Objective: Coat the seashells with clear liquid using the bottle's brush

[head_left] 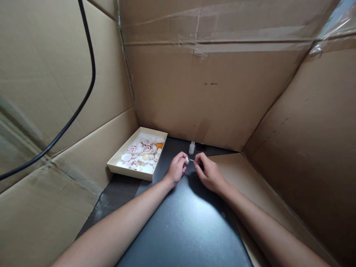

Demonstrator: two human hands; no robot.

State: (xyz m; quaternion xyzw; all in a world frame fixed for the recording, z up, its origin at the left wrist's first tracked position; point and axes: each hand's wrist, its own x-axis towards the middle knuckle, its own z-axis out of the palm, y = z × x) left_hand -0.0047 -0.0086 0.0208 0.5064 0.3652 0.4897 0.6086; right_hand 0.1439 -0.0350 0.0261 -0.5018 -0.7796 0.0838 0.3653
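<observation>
My left hand (177,170) is closed, pinching a small white shell (187,160) between thumb and fingers. From the right, my right hand (207,168) grips a thin brush (191,160), probably a bottle applicator; its dark handle is mostly hidden by the fingers. The brush tip touches or nearly touches the shell; I cannot tell which. Just beyond both hands, a small clear bottle (191,148) with whitish contents stands upright and uncapped on the dark tabletop (178,222).
To the left, a shallow cream tray (130,172) holds several seashells (144,150), white, reddish and orange. Cardboard walls (189,92) enclose the table at the back and both sides. A flat cardboard sheet (236,168) lies at the right. A black cable (90,85) hangs at upper left.
</observation>
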